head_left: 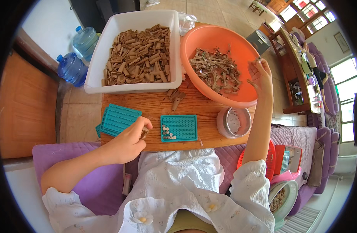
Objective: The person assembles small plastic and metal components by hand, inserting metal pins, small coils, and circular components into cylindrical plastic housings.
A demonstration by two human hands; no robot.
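The person sits at a wooden surface (155,106). The left hand (126,141) rests at the near edge of the surface, fingers curled shut around a small brown piece (144,133) that shows just past the knuckles. That piece sits between two teal trays: the left tray (119,119) lies tilted, stacked on another; the right tray (179,127) lies flat, with a few small round bits filling its lower left corner.

The right hand (260,75) is raised over the right rim of the orange basin (232,42), fingertips pinched on a thin sliver; what kind of sliver it is cannot be told. The basin holds a heap of pale, broken scraps (215,70).

A white tub (108,35) stands left of the basin, touching it, and is filled with brown pieces like the one in the left hand. A few loose brown pieces (175,97) lie on the surface just in front of the tub. A small clear bowl (234,122) stands near the basin's front rim. Two blue water bottles (71,68) stand on the floor, left of the tub.
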